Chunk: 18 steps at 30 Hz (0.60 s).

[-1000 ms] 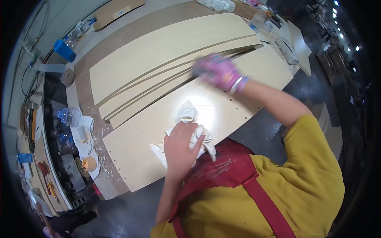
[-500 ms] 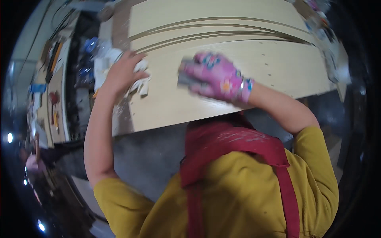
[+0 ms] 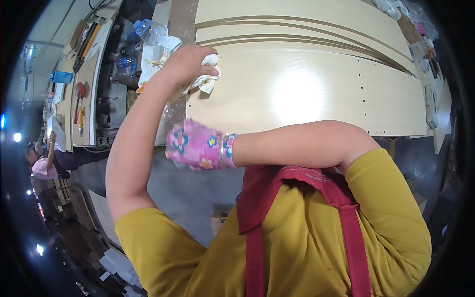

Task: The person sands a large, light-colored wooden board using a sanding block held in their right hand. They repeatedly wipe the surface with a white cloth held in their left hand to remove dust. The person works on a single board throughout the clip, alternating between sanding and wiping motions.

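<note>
A pale wooden panel with a row of small dark holes lies before me on the bench. At its left end my left hand is closed round a crumpled white cloth, which rests on the panel. My right hand, in a pink flowered glove, is at the panel's near left corner, by the front edge. Its fingers curl down and away from view. The grey block that it gripped half a second ago is now hidden under the glove.
More pale panels lie behind, with narrow gaps between. Plastic bottles and white cloths stand left of the work. Farther left, a side bench carries tools. Another person is at the far left. Wrapped items lie at the right.
My right hand has swept left and toward me, from the panel's middle to its near left corner. The view has shifted, while my left hand remains at the cloth, now gripping it more closely.
</note>
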### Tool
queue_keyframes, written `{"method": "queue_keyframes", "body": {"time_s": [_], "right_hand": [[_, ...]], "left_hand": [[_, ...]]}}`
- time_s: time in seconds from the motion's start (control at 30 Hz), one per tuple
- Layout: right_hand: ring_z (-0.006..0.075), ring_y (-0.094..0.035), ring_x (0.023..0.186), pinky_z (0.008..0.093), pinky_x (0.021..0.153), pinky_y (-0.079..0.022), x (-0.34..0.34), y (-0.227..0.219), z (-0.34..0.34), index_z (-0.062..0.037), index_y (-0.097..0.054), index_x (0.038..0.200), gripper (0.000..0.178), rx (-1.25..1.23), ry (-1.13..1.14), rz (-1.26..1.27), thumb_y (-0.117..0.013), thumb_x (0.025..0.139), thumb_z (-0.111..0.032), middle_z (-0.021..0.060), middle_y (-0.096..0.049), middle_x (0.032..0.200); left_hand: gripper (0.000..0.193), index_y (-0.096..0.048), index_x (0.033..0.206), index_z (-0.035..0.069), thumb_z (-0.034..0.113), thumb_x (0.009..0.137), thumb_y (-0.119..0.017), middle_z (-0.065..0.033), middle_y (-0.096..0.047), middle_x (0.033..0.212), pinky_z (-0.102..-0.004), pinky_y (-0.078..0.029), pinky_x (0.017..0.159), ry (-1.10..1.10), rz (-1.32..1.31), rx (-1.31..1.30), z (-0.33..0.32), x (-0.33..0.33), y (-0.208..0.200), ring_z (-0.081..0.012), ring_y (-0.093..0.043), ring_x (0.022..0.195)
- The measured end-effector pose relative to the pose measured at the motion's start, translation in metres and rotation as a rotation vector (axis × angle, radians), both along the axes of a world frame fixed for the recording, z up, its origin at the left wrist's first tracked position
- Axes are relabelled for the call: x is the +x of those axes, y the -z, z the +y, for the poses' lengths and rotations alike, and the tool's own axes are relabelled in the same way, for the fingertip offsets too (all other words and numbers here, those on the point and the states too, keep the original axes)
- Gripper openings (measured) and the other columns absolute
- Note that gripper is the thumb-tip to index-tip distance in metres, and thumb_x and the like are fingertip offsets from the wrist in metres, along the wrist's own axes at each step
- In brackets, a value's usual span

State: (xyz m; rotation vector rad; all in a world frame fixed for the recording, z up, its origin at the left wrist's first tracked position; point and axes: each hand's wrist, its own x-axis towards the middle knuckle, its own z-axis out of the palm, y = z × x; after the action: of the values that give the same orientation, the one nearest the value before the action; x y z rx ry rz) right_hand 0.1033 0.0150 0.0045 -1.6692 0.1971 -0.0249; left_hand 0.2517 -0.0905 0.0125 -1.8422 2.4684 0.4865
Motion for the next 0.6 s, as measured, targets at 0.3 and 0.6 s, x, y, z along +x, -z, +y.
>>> {"method": "queue_keyframes", "body": {"time_s": [0.3, 0.6], "right_hand": [[0.0194, -0.055, 0.111, 0.0333, 0.09, -0.048, -0.25, 0.006, -0.073, -0.0087, -0.052, 0.136, 0.051, -0.545, 0.925, -0.221, -0.061, 0.092, -0.033, 0.0102, -0.058, 0.122], [0.0248, -0.055, 0.122, 0.0365, 0.102, -0.045, -0.503, 0.09, -0.064, -0.0022, -0.045, 0.141, 0.05, 0.06, 1.873, -0.456, -0.05, 0.097, -0.024, 0.0161, -0.053, 0.135]], "left_hand": [[0.039, -0.065, 0.118, 0.009, 0.031, 0.086, -0.069, -0.0131, -0.066, 0.108, -0.0399, -0.047, 0.093, 0.003, 0.635, -0.471, 0.071, -0.106, -0.005, -0.0322, -0.062, 0.105], [0.036, -0.06, 0.117, -0.002, 0.025, 0.093, -0.065, -0.0186, -0.064, 0.111, -0.041, -0.046, 0.092, -0.767, 0.356, -0.48, 0.098, 0.019, 0.036, -0.0335, -0.06, 0.103]]}}
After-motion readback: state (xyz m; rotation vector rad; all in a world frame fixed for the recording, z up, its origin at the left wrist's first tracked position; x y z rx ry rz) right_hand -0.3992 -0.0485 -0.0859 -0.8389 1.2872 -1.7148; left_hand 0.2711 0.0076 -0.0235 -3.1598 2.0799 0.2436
